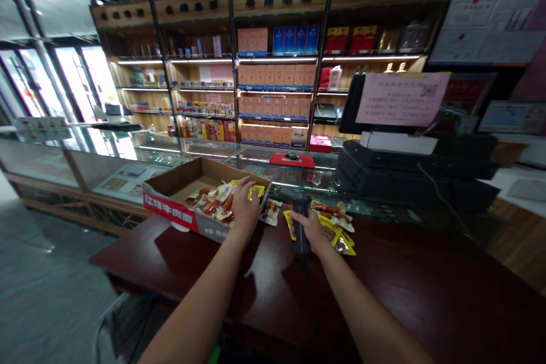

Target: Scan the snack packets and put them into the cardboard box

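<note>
My right hand (310, 226) is wrapped round the grip of a black handheld barcode scanner (301, 222), held above the dark red table with its head pointing away from me. My left hand (245, 202) is over the right side of a shallow cardboard box (168, 211), its fingers apart and bent down at a yellow packet (258, 189). Whether the fingertips touch that packet is hidden. Inside the box lie several clear vacuum packs of reddish-brown food (213, 205). Beside the scanner are more yellow packets (336, 233) and clear packs (335, 211); one small pack (271, 211) lies between box and scanner.
A glass counter (191, 151) runs behind the dark red table (384, 296). On it are a computer mouse (292, 156) on a red mat and, at the right, a black machine (362, 170) below a screen with a pink notice (401, 99). Shelves of boxed goods (277, 77) line the wall.
</note>
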Tool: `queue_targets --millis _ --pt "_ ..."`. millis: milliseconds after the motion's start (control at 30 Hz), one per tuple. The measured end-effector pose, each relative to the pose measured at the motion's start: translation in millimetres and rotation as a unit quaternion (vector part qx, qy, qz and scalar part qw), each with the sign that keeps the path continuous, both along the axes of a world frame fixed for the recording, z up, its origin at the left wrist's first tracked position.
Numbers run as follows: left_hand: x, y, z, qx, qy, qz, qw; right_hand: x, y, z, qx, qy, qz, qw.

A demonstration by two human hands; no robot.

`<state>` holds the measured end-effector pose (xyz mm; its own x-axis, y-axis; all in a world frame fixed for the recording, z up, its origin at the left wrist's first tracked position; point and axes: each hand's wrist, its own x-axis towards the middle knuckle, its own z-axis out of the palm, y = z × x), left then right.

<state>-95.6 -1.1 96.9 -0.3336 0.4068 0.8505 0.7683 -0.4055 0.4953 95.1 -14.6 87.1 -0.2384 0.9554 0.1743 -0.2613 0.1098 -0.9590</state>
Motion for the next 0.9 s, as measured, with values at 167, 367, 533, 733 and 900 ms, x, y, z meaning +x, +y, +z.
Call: queue_targets --millis 167,367,533,733,900 --pt "54 28 -42.0 -0.136 0.017 -0.063 0.988 46 6 -19.3 -0.037 0.019 -0.080 0.996" --pt "62 56 -88.9 -0.321 -0.048 -0.027 0.946 87 7 -40.0 -0.039 0.051 -0.131 0.989" --pt "56 59 -96.9 -0.366 -0.012 -0.030 0.930 94 6 -50.1 -0.054 0.053 -0.129 0.989" --pt "55 59 -95.2 -0.377 0.000 0.037 0.925 90 10 -57.1 -0.045 0.020 -0.112 0.993" --pt "46 62 -99.5 -0.404 -0.059 -0.023 0.912 90 8 -55.2 -0.055 0.019 -0.106 0.993"
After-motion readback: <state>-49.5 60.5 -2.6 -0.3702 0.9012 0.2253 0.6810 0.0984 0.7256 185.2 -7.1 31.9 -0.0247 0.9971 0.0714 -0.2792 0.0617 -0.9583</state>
